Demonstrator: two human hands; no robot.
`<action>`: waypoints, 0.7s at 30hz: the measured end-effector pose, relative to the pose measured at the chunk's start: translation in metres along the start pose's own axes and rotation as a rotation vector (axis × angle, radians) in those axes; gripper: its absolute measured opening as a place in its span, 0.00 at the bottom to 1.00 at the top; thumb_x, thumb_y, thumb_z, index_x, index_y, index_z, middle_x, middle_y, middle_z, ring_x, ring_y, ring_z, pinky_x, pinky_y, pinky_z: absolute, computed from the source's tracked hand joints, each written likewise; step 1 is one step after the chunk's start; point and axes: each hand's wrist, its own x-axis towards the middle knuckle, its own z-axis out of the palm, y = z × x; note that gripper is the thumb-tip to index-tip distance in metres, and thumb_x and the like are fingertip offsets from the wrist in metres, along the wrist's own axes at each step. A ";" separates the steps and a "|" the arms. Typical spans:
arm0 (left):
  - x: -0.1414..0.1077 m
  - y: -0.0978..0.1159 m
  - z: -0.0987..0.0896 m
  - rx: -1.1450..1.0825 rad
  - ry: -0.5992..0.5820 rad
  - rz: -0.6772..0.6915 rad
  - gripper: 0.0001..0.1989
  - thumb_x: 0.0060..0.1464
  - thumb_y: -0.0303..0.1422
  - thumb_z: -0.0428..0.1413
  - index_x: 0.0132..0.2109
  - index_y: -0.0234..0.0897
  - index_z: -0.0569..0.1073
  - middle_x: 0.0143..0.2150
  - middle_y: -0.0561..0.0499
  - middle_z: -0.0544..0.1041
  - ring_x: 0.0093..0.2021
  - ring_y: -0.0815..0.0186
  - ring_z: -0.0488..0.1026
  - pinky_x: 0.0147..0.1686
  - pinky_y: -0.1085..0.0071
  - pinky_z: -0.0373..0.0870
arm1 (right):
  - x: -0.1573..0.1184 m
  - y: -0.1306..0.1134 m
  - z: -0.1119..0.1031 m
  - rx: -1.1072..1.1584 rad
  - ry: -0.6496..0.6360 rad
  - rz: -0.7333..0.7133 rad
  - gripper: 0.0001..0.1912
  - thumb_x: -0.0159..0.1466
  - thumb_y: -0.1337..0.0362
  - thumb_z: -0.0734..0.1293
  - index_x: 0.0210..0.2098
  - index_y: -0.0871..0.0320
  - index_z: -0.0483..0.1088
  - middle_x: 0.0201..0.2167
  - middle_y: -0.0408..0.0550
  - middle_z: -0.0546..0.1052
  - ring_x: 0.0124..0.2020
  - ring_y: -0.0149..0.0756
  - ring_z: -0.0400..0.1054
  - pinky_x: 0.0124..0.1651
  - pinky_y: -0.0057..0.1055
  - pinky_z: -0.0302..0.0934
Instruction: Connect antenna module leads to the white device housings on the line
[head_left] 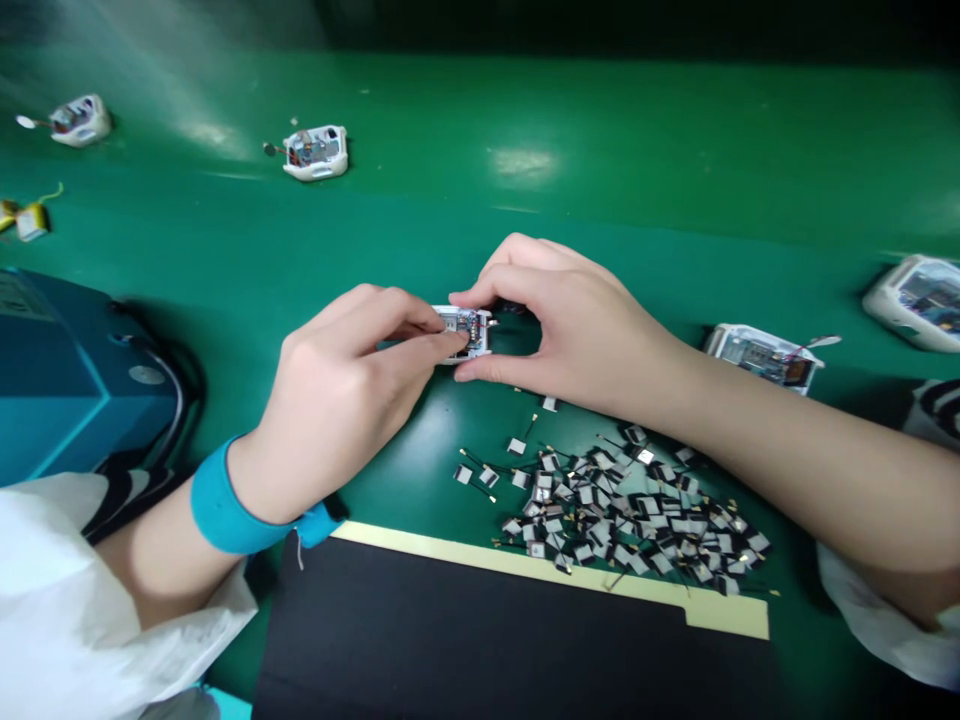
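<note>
while both hands meet over the green workbench [600, 130], a small white plastic housing [466, 333] sits pinched between them, a circuit board and tiny coloured parts showing in its open face; whether it touches the bench cannot be told. left hand [337, 400], with a blue wristband [225, 505], comes in from the left, its fingers [409, 322] close together, the tips pressed on the housing's left end and face. right hand [570, 320] comes in from the right and curves around the far end, with upper fingers [487, 285] over the top edge and thumb [480, 370] under the lower edge, clamping the housing and leaving a dark gap inside the curve. just below the hands lies a loose heap of small flat wired batteries [622, 510], silver and black, nearest the right forearm. a black mat with a cream edge [487, 640] lies below the heap. other white housings with boards inside sit apart: two at the far left [80, 120] [315, 152], two at the right [761, 358] [919, 302]. a teal box [75, 380] stands at left, beside the left forearm, and white sleeves [75, 590] cover both arms near the bottom edge.
</note>
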 end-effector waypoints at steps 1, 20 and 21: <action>0.000 0.000 0.000 0.008 -0.008 0.001 0.08 0.55 0.30 0.48 0.38 0.41 0.71 0.37 0.51 0.73 0.36 0.66 0.69 0.33 0.68 0.68 | 0.000 0.000 0.000 -0.001 -0.002 0.000 0.20 0.50 0.51 0.66 0.37 0.57 0.67 0.36 0.44 0.67 0.40 0.38 0.62 0.41 0.35 0.56; 0.001 0.000 0.001 0.028 0.013 0.026 0.08 0.54 0.31 0.49 0.37 0.39 0.73 0.35 0.50 0.72 0.33 0.66 0.68 0.30 0.70 0.66 | 0.000 0.000 -0.001 0.003 -0.023 0.006 0.20 0.50 0.52 0.67 0.37 0.57 0.67 0.37 0.45 0.67 0.41 0.38 0.62 0.41 0.35 0.57; 0.001 0.000 0.001 0.025 0.016 0.031 0.08 0.54 0.31 0.49 0.37 0.39 0.73 0.35 0.50 0.72 0.33 0.66 0.68 0.30 0.69 0.66 | 0.000 0.000 -0.001 0.003 -0.022 0.005 0.20 0.50 0.52 0.67 0.37 0.57 0.67 0.37 0.45 0.67 0.41 0.39 0.62 0.41 0.35 0.57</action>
